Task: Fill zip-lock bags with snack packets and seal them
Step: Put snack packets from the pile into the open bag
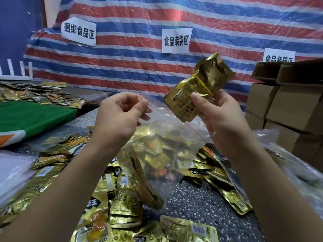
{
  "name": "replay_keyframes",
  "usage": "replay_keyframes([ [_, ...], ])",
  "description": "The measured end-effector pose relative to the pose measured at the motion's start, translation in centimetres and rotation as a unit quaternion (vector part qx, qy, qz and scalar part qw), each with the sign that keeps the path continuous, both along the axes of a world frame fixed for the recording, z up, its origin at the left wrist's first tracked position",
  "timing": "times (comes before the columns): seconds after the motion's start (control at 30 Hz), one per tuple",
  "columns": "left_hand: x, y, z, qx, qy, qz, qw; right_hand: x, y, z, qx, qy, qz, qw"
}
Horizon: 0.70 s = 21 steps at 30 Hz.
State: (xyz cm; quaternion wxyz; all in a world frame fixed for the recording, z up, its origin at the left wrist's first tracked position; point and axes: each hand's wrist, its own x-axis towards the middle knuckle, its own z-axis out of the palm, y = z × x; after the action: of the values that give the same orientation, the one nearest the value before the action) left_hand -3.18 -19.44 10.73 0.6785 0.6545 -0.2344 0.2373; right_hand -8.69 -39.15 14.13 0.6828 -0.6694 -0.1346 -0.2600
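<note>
While your left hand point(120, 110) pinches the upper edge of the clear plastic zip-lock bag with the red seal strip point(157, 145), the bag hangs in the air between your forearms with its mouth turned up and toward your right, which looks like the reason for holding it there: the opening stays lifted so a bundle can drop straight in. Your thumb and curled fingers are pressed together on the thin film at the rim, nothing else in that hand. Your right hand point(215, 116) holds a bundle of gold foil snack packets bound with a yellow rubber band point(197, 88), raised just above and beside the bag mouth; the thumb lies across the front of the lowest packet and the fingers wrap behind, so the grip is closed round the lower half while the upper half stands free and tilted away from you. The bag already carries a fair load of gold packets in its lower part (the exact count is not readable through the film). Loose gold foil packets point(122, 206) lie scattered on the speckled grey table point(201, 203) beneath, and brown cardboard boxes point(288, 105) are stacked at your right, against the red, white and blue striped tarpaulin point(139, 55).
</note>
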Motion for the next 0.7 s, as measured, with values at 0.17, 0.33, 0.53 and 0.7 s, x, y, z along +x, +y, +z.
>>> replay_keyframes([
  [0.17,0.0,0.0,-0.1,-0.007,0.003,-0.003,1.0,0.2,-0.5,-0.9,-0.034,-0.007,0.019,0.999],
  [0.33,-0.1,0.1,0.0,-0.008,0.006,-0.013,1.0,0.2,-1.1,-1.2,-0.082,-0.031,-0.017,0.996],
  [0.53,-0.1,0.0,0.1,-0.016,0.005,-0.019,1.0,0.2,-1.7,-2.2,-0.174,0.0,-0.025,0.984],
  [0.7,-0.1,0.0,0.0,-0.007,0.006,-0.031,0.999,-0.1,-2.2,-1.9,-0.259,0.056,0.047,0.963],
])
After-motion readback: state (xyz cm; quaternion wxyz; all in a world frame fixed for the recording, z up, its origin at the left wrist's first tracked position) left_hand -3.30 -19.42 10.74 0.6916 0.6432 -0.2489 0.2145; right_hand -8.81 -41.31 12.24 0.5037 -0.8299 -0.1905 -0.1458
